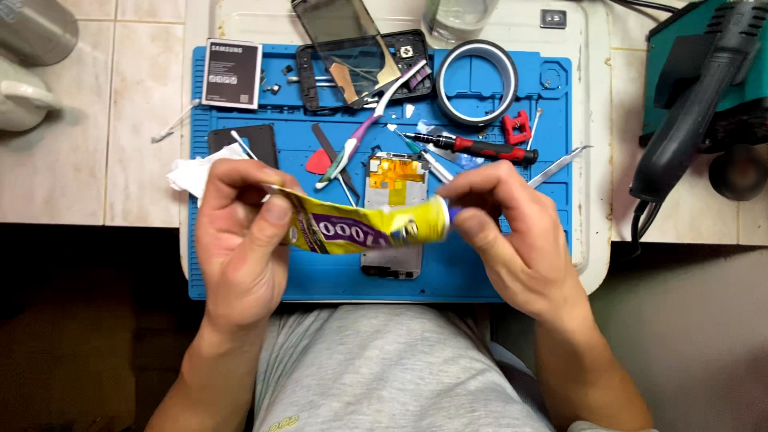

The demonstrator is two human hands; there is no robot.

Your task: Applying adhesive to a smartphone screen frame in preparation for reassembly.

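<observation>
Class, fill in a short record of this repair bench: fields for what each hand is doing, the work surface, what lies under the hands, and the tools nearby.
Left hand: grips the flat end of a yellow glue tube
Right hand: fingers on the tube's cap end
Surface: blue mat on a white table
Under the tube: phone frame with orange flex inside
Tools: red screwdriver, tweezers, tape roll
Also on mat: battery, red pick
Far right: hot-air gun
</observation>
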